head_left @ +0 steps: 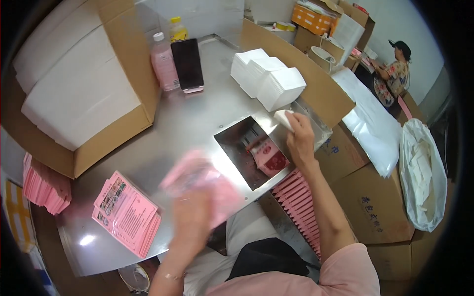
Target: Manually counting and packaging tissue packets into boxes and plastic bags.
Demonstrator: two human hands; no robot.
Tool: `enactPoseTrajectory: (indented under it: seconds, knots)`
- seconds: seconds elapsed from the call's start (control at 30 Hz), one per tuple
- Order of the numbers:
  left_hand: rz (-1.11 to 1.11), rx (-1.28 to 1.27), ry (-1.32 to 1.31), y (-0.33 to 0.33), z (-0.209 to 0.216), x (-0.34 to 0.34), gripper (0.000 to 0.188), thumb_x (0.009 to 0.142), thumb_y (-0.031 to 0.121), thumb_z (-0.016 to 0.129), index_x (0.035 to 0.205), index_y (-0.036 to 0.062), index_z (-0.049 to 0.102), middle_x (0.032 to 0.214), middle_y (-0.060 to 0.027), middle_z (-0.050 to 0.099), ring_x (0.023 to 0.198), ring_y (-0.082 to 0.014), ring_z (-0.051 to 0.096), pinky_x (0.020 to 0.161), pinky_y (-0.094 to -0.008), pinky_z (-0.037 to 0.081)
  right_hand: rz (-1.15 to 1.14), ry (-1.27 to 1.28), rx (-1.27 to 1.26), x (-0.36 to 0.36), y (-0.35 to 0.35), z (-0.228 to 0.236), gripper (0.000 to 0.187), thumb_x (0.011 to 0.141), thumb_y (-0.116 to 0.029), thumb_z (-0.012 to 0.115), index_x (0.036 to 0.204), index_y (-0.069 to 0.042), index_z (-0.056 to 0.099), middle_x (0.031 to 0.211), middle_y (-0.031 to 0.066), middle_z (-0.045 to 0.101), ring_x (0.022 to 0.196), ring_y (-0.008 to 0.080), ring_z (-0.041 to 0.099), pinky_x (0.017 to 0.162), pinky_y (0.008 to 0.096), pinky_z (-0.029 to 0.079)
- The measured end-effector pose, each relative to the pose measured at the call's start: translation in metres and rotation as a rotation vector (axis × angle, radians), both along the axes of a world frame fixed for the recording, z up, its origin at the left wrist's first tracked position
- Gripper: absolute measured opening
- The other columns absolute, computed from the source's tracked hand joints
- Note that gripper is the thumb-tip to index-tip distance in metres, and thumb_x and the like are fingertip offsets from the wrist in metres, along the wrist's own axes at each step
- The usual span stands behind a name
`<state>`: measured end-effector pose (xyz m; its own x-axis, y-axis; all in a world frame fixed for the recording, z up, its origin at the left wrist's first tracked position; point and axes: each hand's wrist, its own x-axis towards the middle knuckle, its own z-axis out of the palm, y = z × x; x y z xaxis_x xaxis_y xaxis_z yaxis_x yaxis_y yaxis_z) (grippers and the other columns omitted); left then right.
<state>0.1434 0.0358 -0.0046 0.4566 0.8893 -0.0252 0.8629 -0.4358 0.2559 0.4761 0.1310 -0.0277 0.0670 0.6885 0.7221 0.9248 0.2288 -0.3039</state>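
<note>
My left hand (192, 214), smeared by motion, is over the near middle of the metal table, closed on a pink plastic packet (222, 190) that is blurred as well. To its left lies a stack of pink printed packets (129, 217). My right hand (302, 135) pinches a small folded white tissue (282, 118) beside the rectangular opening (237, 148) in the tabletop. Inside that opening a pink and red printed piece (269, 155) shows. Just beyond my right hand stand piles of folded white tissues (269, 79).
An open cardboard box (111, 143) with white contents stands at the left, near more pink packets (47, 185). A phone on a stand (187, 66) and a pink bottle (164, 64) are at the back. Cartons (370, 202) line the right side. A person (395, 71) sits far right.
</note>
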Motion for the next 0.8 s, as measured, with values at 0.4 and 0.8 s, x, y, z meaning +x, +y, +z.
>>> enactPoseTrajectory:
  seconds: [0.4,0.8]
  knots:
    - [0.157,0.256,-0.343,0.011,-0.013,0.043,0.089,0.067,0.037,0.078,0.142,0.0042,0.042,0.156,-0.0268,0.027,0.145,-0.0509,0.022,0.111,-0.0693,0.015,0.557,-0.322,-0.195,-0.165,-0.021,0.0,0.036,0.084,-0.019,0.06,0.117,-0.004,0.065,0.118,0.0147,0.064,0.11,0.0347,0.063,0.106,0.0737,0.028]
    - [0.296,0.368,-0.074,0.012,-0.008,0.032,0.061,0.076,0.052,0.074,0.121,0.0118,0.065,0.12,-0.0221,0.054,0.106,-0.0372,0.049,0.087,-0.0479,0.036,-0.145,-0.297,0.245,0.014,0.082,0.055,0.035,0.082,-0.018,0.069,0.113,-0.003,0.07,0.099,0.0164,0.065,0.098,0.0331,0.059,0.079,0.0439,0.048]
